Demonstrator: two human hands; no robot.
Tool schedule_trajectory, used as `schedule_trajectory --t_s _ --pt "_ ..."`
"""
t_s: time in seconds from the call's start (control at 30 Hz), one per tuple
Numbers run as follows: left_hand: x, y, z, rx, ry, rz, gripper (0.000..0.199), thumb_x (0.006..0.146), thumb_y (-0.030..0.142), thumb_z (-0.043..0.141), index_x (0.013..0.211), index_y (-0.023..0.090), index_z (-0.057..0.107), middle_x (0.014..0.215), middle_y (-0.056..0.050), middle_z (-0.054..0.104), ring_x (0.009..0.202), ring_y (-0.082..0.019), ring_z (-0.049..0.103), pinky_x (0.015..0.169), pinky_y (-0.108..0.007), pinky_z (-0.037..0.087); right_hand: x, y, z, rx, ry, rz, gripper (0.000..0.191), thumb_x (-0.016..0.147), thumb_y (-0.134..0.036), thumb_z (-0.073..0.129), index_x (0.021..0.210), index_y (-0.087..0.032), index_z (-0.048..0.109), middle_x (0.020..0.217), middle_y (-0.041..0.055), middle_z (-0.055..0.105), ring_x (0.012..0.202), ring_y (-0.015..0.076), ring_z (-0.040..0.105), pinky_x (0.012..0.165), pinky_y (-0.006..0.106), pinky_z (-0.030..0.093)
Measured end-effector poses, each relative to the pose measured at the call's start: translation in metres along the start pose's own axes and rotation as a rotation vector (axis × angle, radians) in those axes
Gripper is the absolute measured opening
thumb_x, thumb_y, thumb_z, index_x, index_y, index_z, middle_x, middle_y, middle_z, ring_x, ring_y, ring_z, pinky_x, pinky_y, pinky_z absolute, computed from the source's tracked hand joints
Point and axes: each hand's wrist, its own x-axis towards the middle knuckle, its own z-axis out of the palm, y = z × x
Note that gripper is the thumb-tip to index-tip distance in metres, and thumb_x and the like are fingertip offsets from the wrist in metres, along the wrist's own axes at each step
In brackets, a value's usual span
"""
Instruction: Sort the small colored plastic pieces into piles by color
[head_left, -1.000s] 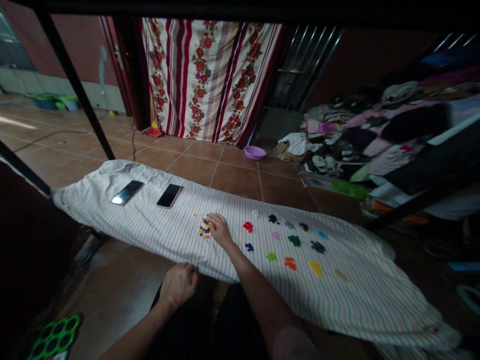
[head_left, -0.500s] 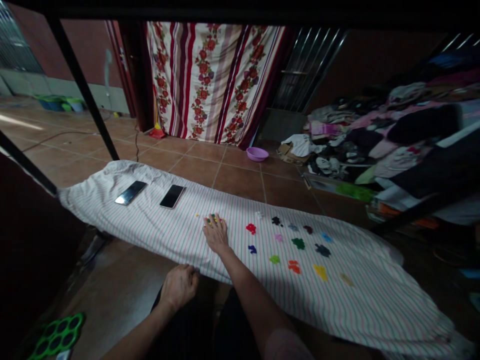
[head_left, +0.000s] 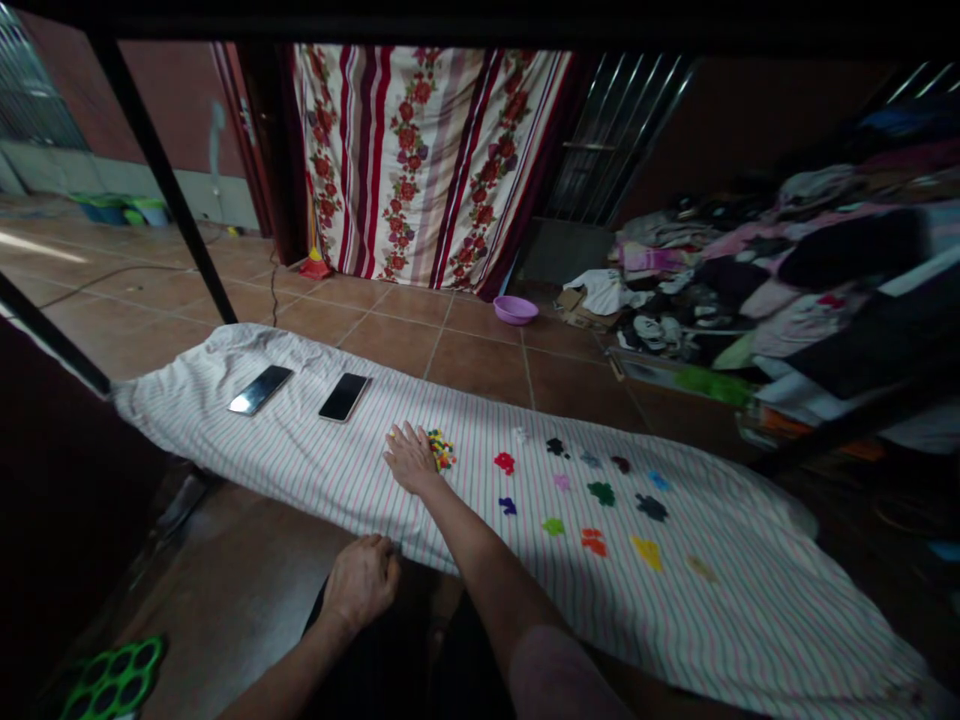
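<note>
My right hand lies palm down on the striped cloth, fingers apart, at the left edge of a mixed pile of small coloured pieces. Curled at the near edge of the cloth, my left hand rests by my knee; what it holds, if anything, is hidden. Right of the mixed pile are several single-colour heaps, among them red, dark blue, dark green, orange and yellow.
Two phones, one at the far left and another beside it, lie on the cloth. Dark metal bars frame the view. Beyond are a purple basin, a floral curtain and piled clothes. A green holed tray is lower left.
My right hand has moved left from on top of the mixed pile to its left side, uncovering most of the pieces. My left hand stays about where it was.
</note>
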Motion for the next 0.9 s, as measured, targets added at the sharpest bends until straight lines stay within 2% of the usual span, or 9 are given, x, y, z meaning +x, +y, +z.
schedule_trajectory --t_s 0.13,0.2,0.3,0.4,0.47,0.57,0.73,0.83,0.9 --pt "-0.002 -0.008 0.008 -0.021 0.058 0.020 0.028 0.089 0.018 0.040 0.093 0.019 0.068 0.100 -0.008 0.073 0.099 -0.021 0.069 0.092 -0.034 0.052 -0.009 0.013 -0.001 -0.043 0.035 0.015 0.049 0.102 -0.036 0.036 0.144 -0.016 0.051 0.157 0.0102 0.041 0.151 0.0269 0.023 0.122 0.048 0.014" --pt "0.001 -0.015 0.018 -0.040 0.152 0.076 0.032 0.090 0.017 0.039 0.102 0.019 0.068 0.113 -0.009 0.071 0.105 -0.020 0.068 0.095 -0.033 0.052 -0.020 0.025 -0.002 -0.029 0.079 0.039 0.048 0.102 -0.037 0.036 0.141 -0.016 0.054 0.157 0.0103 0.042 0.151 0.0268 0.024 0.122 0.048 0.015" --pt "0.018 -0.022 0.036 0.026 0.389 0.226 0.039 0.092 0.020 0.038 0.119 0.018 0.066 0.143 -0.014 0.057 0.136 -0.026 0.049 0.111 -0.040 0.044 -0.035 0.047 0.000 0.033 0.174 0.062 0.046 0.104 -0.038 0.033 0.138 -0.020 0.057 0.155 0.0067 0.045 0.150 0.0239 0.027 0.121 0.044 0.022" --pt "0.053 -0.023 0.050 0.136 0.539 0.245 0.051 0.094 0.029 0.040 0.141 0.012 0.050 0.157 -0.020 0.038 0.149 -0.034 0.028 0.117 -0.052 0.034 -0.042 0.066 0.007 0.109 0.293 0.138 0.046 0.104 -0.035 0.031 0.139 -0.022 0.058 0.153 0.0062 0.048 0.147 0.0216 0.033 0.118 0.041 0.030" --pt "0.081 -0.020 0.057 0.191 0.528 0.275 0.062 0.095 0.042 0.042 0.147 0.008 0.042 0.158 -0.022 0.035 0.150 -0.036 0.025 0.119 -0.055 0.028 -0.045 0.073 0.016 0.144 0.369 0.259 0.047 0.105 -0.031 0.028 0.139 -0.019 0.058 0.150 0.0093 0.051 0.144 0.0217 0.039 0.116 0.041 0.034" --pt "0.122 -0.013 0.062 0.224 0.525 0.280 0.073 0.095 0.054 0.039 0.152 0.009 0.033 0.156 -0.022 0.038 0.149 -0.035 0.028 0.118 -0.057 0.027 -0.049 0.074 0.034 0.150 0.419 0.399 0.049 0.104 -0.028 0.025 0.140 -0.017 0.057 0.146 0.0112 0.055 0.141 0.0232 0.043 0.116 0.044 0.034" --pt "0.166 0.004 0.059 0.268 0.479 0.272 0.069 0.096 0.049 0.036 0.151 0.008 0.035 0.155 -0.020 0.040 0.147 -0.033 0.034 0.118 -0.052 0.029 -0.057 0.070 0.057 0.149 0.453 0.344 0.051 0.104 -0.028 0.024 0.140 -0.018 0.058 0.147 0.0086 0.054 0.143 0.0237 0.041 0.119 0.047 0.030" --pt "0.175 0.009 0.053 0.290 0.395 0.417 0.065 0.097 0.046 0.034 0.151 0.010 0.037 0.156 -0.018 0.040 0.147 -0.031 0.033 0.118 -0.051 0.030 -0.058 0.074 0.061 0.212 0.526 0.272 0.055 0.105 -0.031 0.017 0.140 -0.017 0.057 0.146 0.0073 0.055 0.142 0.0203 0.042 0.117 0.043 0.035" --pt "0.177 0.009 0.049 0.280 0.396 0.503 0.064 0.097 0.046 0.036 0.151 0.011 0.038 0.157 -0.017 0.039 0.148 -0.031 0.032 0.119 -0.050 0.029 -0.057 0.078 0.062 0.264 0.598 0.256 0.059 0.105 -0.034 0.013 0.139 -0.016 0.058 0.144 0.0088 0.057 0.139 0.0185 0.046 0.115 0.040 0.039"
